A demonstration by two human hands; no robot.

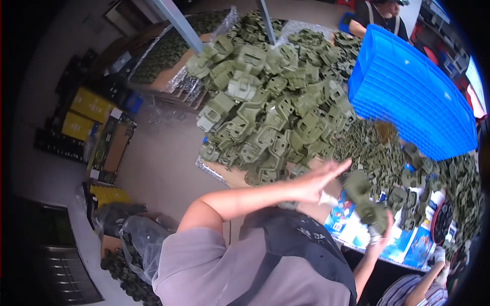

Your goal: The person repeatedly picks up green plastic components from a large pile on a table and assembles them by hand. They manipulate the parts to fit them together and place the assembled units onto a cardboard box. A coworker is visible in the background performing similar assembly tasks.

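Single head-worn fisheye — near, downward over hands [309,187]

Factory workshop; heaped green parts [278,118], blue crate [416,92], co-workers [406,291]

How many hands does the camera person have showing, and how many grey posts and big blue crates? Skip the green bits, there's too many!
Camera wearer's hands: 2 (left hand; right hand, holding a green part)
Grey posts: 2
Big blue crate: 1
Total: 5
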